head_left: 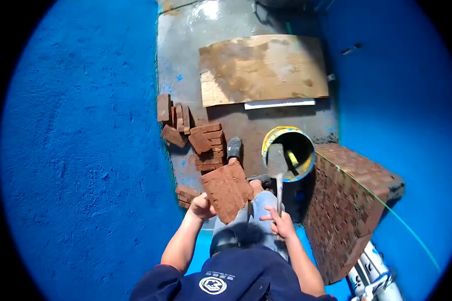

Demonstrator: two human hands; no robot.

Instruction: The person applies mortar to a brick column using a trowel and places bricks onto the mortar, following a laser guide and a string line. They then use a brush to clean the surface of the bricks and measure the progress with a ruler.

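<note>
So, going from the left: a loose heap of rough red clay bricks (pixel 201 143) is piled on the wet grey concrete floor (pixel 186 55), with a couple more stacked just beside the left hand (pixel 202 206). That hand is clamped on the edge of one flat reddish brick (pixel 228 189), which is held up tilted over the knees. The right hand (pixel 280 223) is closed round the handle of a steel-bladed trowel (pixel 277 161), whose blade is raised near a yellow-rimmed bucket (pixel 289 146). Further right, a low red brick wall (pixel 347 200) is already built up several courses, with a green string line (pixel 386 205) stretched over it. Judging by the heap, plenty of bricks are left to be laid.
</note>
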